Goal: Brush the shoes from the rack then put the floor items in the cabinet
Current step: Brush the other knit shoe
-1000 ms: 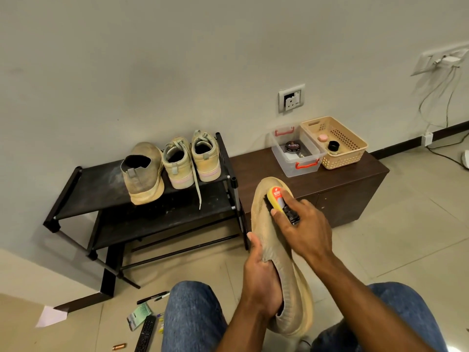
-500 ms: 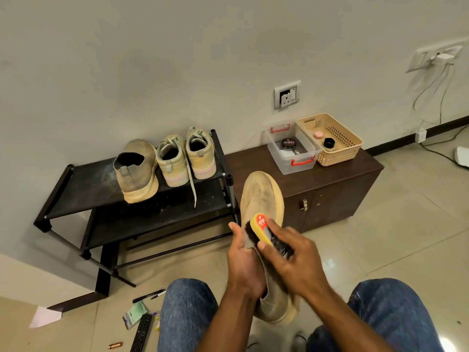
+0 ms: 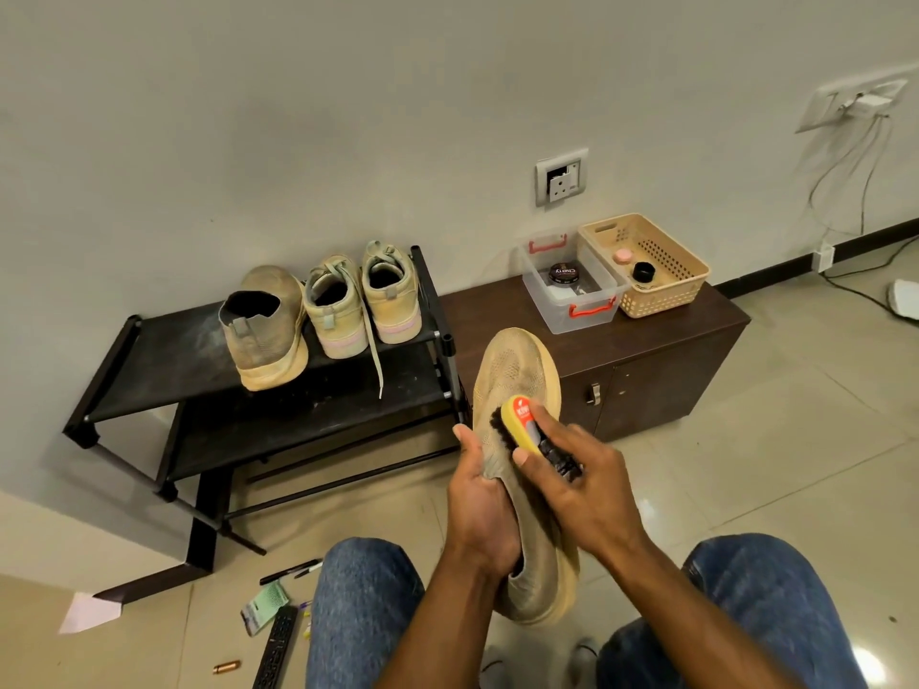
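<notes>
A white wall socket (image 3: 562,177) sits on the grey wall (image 3: 298,116). Thin dark wires (image 3: 865,161) hang down at the right.

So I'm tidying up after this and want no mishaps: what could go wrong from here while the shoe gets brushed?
The loose lace of the pale lace-up sneaker hangs over the black rack's edge; a passing hand could snag it and drag the shoe off. The black remote control, pens and small copper cylinder lie on the floor beside the left knee and could be stepped on. The right hand holds the yellow-backed brush close to the left hand's thumb, which bristles might scrape.
</notes>
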